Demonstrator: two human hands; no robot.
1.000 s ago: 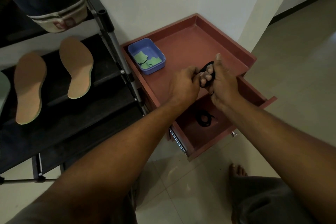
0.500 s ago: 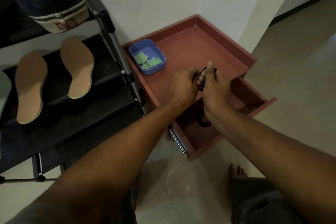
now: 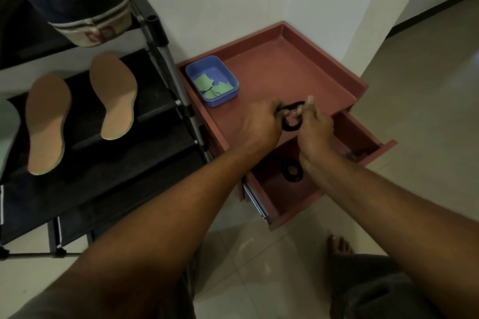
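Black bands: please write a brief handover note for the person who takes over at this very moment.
The left hand pinches one end of the black band. The right hand grips the other end and holds it stretched above the cabinet top.
The other black bands lie in the open drawer.
Done: drawer open, one band in hand.
Left: probably to put this band down, in the drawer or on top; I cannot tell which. Then close the drawer.

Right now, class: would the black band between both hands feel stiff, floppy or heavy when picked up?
Probably floppy and stretchy: the black band loops between the left hand and right hand. Likely light: fingers alone pinch it. Unlikely to roll; similar bands lie limp in the drawer.
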